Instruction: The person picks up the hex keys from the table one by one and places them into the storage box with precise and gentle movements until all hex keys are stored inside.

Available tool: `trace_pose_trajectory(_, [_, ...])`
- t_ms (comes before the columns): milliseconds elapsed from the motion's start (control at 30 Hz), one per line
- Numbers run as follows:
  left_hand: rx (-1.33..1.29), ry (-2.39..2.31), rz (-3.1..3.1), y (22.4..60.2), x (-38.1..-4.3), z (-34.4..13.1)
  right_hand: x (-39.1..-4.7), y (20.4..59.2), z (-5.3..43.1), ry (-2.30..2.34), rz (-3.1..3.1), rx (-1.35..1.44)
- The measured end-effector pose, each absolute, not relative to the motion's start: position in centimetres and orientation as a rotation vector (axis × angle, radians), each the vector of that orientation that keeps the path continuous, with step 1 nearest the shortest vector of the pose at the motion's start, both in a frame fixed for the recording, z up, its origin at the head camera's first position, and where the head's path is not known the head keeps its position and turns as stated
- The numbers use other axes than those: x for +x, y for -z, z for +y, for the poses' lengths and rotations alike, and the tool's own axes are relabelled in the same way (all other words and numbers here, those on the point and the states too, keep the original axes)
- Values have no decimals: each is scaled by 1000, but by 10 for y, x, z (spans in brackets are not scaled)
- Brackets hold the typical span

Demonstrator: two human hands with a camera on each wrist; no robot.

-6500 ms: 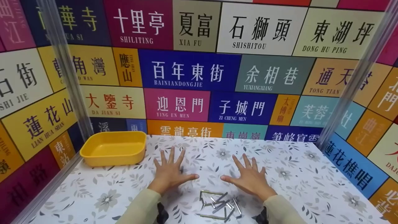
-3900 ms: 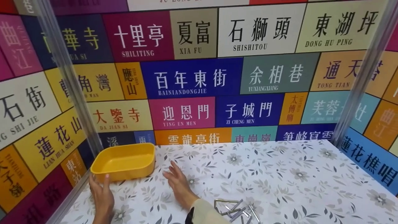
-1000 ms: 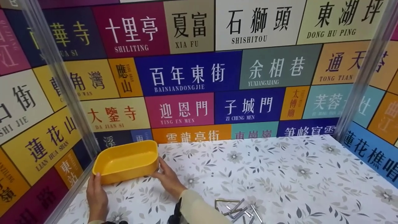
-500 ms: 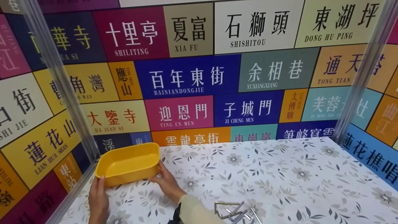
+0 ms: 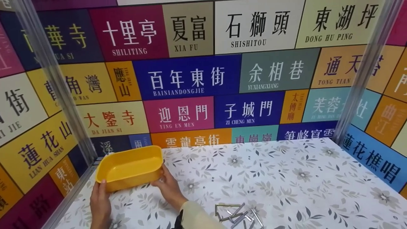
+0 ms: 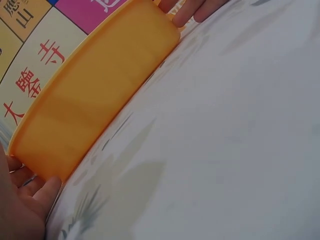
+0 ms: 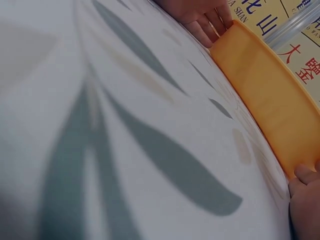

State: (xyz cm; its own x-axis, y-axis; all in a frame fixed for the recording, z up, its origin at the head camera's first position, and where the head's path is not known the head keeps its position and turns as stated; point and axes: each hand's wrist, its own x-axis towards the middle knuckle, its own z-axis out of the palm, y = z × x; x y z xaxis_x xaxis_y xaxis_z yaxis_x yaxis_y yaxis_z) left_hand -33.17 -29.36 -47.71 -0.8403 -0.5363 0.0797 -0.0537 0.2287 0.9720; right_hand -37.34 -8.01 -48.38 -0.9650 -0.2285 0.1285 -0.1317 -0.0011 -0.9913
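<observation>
A yellow plastic tub with rounded corners stands at the table's far left, its inside bare in the head view. My left hand grips the tub's left end, thumb against the front wall and the other fingers round the side. At the opposite end my right hand holds it, with the thumb in front and fingers behind the corner. Both wrist views show the tub's long wall low along the cloth. To the right of my right sleeve lies a loose pile of bent metal rods resembling hex keys.
White cloth with a grey leaf-and-flower print covers the table. Coloured sign-patterned panels rise behind and at both sides. Clear upright corner strips stand at the back corners.
First both hands lay spread over the table's middle; they moved left to the tub and took hold of its two ends. Lately the tub has shifted slightly nearer to me.
</observation>
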Motion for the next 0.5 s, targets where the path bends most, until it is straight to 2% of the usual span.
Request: trace_pose_trajectory(500, [531,1535,-2204,476,-323,-275,-366,481,-64,2283,2035,-308])
